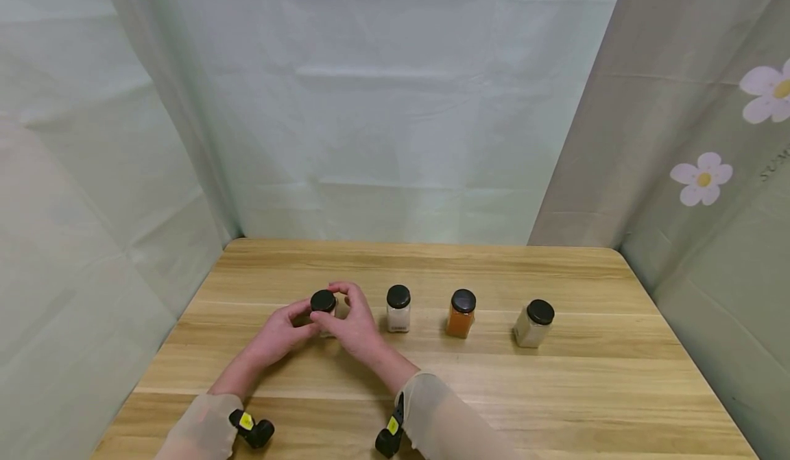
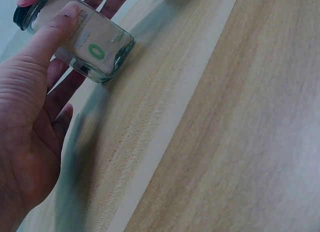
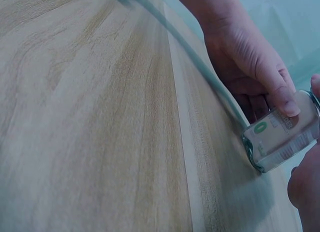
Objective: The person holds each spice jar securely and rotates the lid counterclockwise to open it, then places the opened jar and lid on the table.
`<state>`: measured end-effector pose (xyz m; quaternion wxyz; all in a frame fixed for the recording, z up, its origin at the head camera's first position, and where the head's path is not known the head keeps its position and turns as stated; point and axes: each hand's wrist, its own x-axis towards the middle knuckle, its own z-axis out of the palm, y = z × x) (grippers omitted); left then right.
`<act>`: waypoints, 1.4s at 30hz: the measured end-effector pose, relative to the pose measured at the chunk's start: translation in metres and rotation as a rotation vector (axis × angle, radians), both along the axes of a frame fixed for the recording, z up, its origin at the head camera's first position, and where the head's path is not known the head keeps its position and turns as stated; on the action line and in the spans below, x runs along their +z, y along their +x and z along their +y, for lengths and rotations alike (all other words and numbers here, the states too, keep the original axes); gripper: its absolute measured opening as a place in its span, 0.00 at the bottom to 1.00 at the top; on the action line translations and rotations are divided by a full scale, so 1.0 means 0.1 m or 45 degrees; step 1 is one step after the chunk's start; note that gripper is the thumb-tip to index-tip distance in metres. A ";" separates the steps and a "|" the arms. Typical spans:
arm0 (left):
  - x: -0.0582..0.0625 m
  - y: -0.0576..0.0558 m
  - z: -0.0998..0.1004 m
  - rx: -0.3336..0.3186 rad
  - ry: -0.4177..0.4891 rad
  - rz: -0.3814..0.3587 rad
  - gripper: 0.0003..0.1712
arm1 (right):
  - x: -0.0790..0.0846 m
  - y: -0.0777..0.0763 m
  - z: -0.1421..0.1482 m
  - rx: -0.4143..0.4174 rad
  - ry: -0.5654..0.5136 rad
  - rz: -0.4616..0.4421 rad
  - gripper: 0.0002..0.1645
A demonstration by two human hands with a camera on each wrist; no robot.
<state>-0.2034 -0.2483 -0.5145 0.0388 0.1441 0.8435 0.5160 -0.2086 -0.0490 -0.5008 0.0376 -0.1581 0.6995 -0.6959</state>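
Observation:
A small square glass jar [image 2: 95,42] with pale powder, a printed label and a black lid [image 1: 324,301] is between both hands at the left of the row. My left hand [image 1: 276,336] grips its body, the thumb lying across the label in the left wrist view. Around the lid, my right hand [image 1: 358,328] curls its thumb and fingers; in the right wrist view only part of this hand [image 3: 309,187] shows at the edge. The jar's base is at or just above the tabletop; I cannot tell which.
To the right stand three more black-lidded jars: a white-filled jar [image 1: 398,315], an orange-filled jar [image 1: 461,319] and a cream-filled jar [image 1: 531,330]. The wooden table [image 1: 605,391] is enclosed by pale cloth curtains [image 1: 395,117] at the back and sides.

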 end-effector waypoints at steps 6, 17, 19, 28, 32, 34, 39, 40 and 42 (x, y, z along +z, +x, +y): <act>-0.01 -0.01 0.00 0.010 0.004 0.000 0.29 | -0.01 0.01 0.00 -0.004 0.022 -0.011 0.28; -0.01 -0.01 0.01 0.002 0.019 -0.012 0.30 | -0.01 0.01 0.02 0.021 0.028 0.018 0.28; -0.01 -0.01 0.01 0.002 0.020 -0.008 0.30 | -0.02 0.01 0.02 0.025 0.025 0.037 0.28; -0.01 -0.01 0.01 0.007 0.019 -0.012 0.29 | -0.01 0.00 0.01 0.034 0.027 0.125 0.29; -0.02 -0.02 0.00 0.001 0.021 -0.013 0.29 | -0.01 0.00 0.02 0.033 0.051 0.151 0.28; -0.02 -0.02 0.00 0.000 0.020 -0.011 0.29 | -0.01 0.00 0.02 0.036 0.062 0.160 0.27; -0.02 -0.01 0.00 -0.002 0.017 -0.005 0.28 | -0.01 0.01 0.03 0.042 0.091 0.160 0.26; -0.02 -0.01 0.00 -0.003 0.018 -0.005 0.28 | 0.00 0.01 0.03 0.040 0.099 0.157 0.26; -0.01 -0.01 0.00 -0.003 0.020 -0.004 0.28 | 0.00 0.02 0.04 0.037 0.114 0.146 0.25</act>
